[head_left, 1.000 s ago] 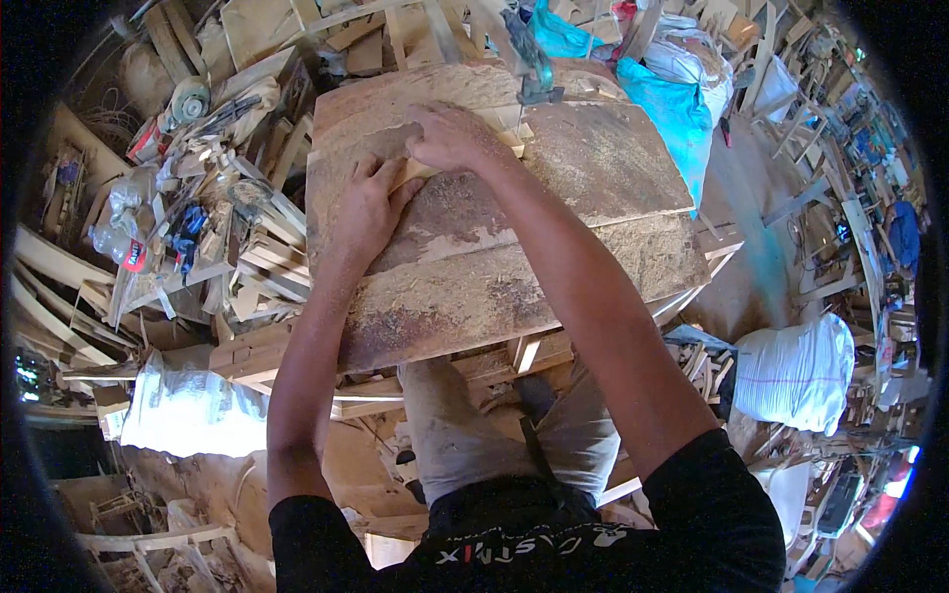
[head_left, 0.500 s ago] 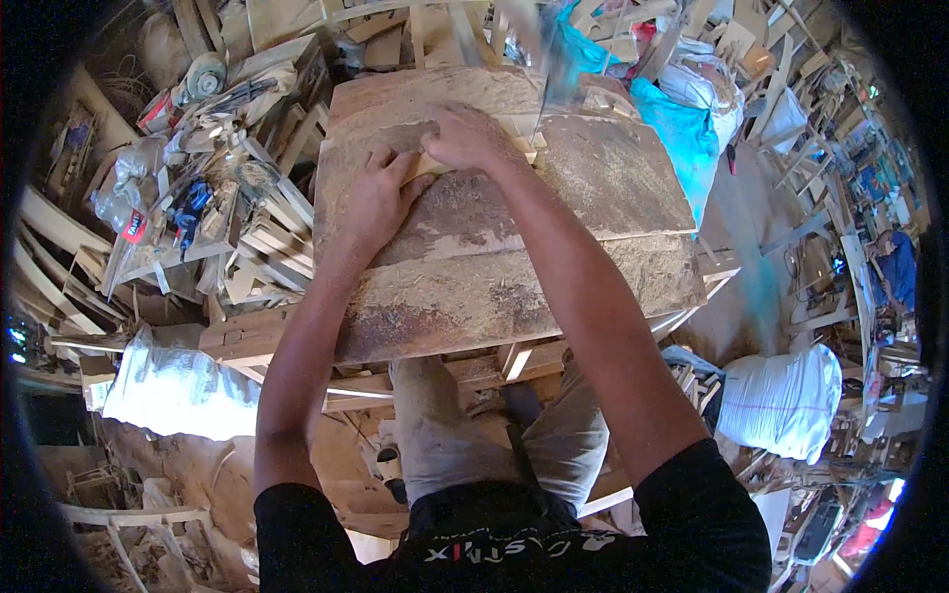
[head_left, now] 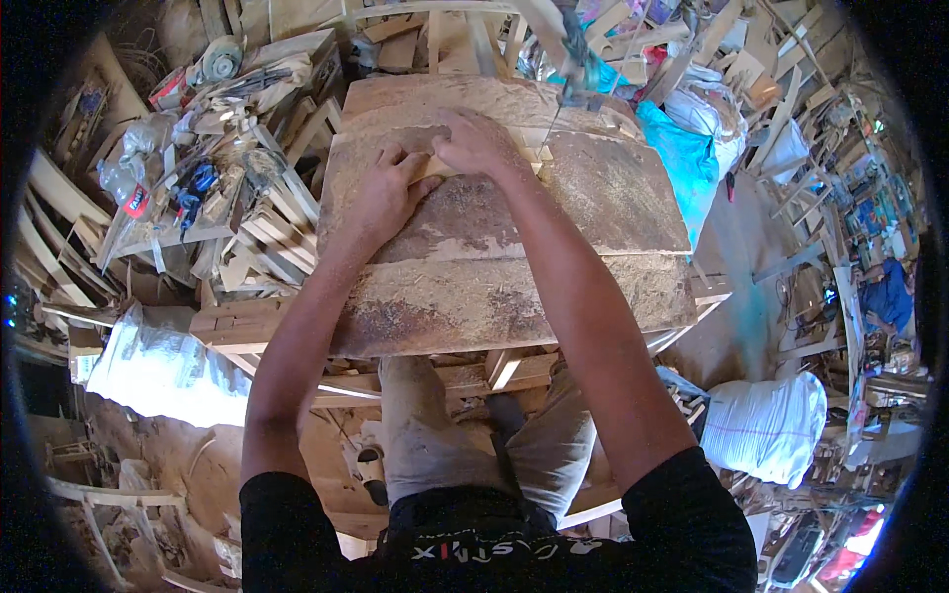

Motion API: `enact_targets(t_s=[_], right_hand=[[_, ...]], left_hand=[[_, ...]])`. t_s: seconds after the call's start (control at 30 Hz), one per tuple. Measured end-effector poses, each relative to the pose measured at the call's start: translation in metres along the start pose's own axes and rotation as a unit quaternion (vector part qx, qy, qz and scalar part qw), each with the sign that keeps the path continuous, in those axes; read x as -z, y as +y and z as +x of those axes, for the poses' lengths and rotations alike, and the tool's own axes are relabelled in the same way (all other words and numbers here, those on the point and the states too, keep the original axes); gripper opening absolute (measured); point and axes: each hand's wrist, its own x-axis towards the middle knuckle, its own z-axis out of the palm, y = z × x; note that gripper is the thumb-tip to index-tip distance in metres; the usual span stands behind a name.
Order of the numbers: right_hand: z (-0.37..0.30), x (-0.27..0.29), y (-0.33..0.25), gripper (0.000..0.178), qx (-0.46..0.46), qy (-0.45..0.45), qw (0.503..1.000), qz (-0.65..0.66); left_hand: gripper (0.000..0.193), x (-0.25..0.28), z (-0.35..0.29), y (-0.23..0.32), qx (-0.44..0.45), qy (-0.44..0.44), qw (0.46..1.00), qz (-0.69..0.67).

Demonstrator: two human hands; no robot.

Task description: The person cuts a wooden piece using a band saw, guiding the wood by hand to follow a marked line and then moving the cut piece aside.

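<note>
Both hands unmoved since before, left hand (head_left: pixel 381 193), right hand (head_left: pixel 474 143), grip clamped on wood piece (head_left: pixel 435 166), sawdusty table (head_left: pixel 593 198).

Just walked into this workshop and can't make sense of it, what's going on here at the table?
A person stands at a sawdust-covered wooden work table and presses both hands on a small pale piece of wood lying on it. The left hand lies flat beside the piece, the right hand covers its far end, close to a thin vertical saw blade. Stacks of cut wooden slats lie to the left, and white sacks stand on the floor.
</note>
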Motion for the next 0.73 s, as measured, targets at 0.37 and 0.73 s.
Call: enact_targets(t_s=[0.37, 0.73], right_hand=[[0.0, -0.008, 0.001, 0.066, 0.002, 0.05, 0.999, 0.02], [0.002, -0.001, 0.0, 0.072, -0.012, 0.0, 1.0, 0.02]], left_hand=[[0.036, -0.004, -0.001, -0.003, 0.01, 0.012, 1.0, -0.013], [0.038, -0.004, 0.0, -0.004, 0.02, 0.003, 1.0, -0.019]])
